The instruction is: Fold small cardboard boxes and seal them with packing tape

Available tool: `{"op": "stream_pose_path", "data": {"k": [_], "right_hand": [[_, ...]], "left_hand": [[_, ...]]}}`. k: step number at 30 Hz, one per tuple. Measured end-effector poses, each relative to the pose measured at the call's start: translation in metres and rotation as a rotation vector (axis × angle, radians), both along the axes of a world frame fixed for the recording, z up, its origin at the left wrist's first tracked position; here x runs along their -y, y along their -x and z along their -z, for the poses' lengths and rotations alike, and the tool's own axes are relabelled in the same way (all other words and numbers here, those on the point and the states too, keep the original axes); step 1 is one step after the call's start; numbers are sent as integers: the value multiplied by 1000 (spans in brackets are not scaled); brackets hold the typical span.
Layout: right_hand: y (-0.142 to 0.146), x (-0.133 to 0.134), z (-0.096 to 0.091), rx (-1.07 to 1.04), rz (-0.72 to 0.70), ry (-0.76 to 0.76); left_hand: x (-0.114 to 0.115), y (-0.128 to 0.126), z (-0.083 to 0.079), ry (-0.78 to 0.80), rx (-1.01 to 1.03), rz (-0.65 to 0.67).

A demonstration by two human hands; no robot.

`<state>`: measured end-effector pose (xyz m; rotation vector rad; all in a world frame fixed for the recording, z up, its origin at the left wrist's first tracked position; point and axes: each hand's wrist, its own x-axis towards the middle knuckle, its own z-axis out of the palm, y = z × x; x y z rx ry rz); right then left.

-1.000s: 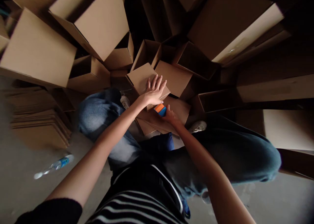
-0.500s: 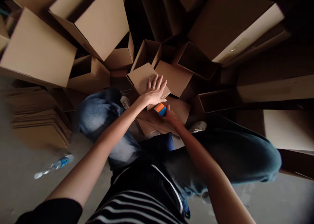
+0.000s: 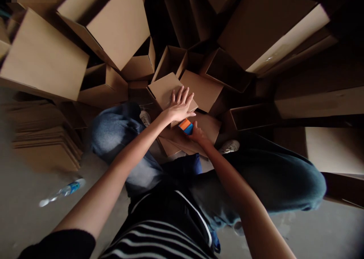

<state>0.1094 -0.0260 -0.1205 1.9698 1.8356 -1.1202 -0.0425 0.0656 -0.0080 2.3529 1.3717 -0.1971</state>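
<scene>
My left hand [image 3: 180, 105] lies flat with its fingers spread on the top of a small brown cardboard box [image 3: 163, 88]. Just below it, my right hand [image 3: 199, 133] is closed around a small orange-and-blue block-shaped object [image 3: 186, 126]. That object is close to the near side of the box; I cannot make out whether they touch. Beneath both hands lies a cardboard sheet or flap [image 3: 209, 126], and a second cardboard panel [image 3: 201, 88] slants behind the box.
Open cardboard boxes [image 3: 118, 28] crowd the far side and the right. Flattened cardboard [image 3: 47, 149] is stacked at the left. A plastic bottle [image 3: 66, 190] lies on the floor nearby. My bent knees [image 3: 113, 134] flank the work area.
Both hands keep nearly the same place. My left thumb has stretched slightly outward to the right.
</scene>
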Motion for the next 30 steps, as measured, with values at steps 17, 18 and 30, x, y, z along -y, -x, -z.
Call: {"op": "stream_pose_path", "data": {"k": [17, 18, 30], "right_hand": [[0, -2, 8, 4, 6, -8], [0, -2, 8, 3, 8, -12], [-1, -1, 9, -4, 20, -17]], "left_hand": [[2, 0, 5, -87, -9, 68], [3, 0, 4, -83, -17, 65], [5, -2, 4, -139, -52, 59]]}}
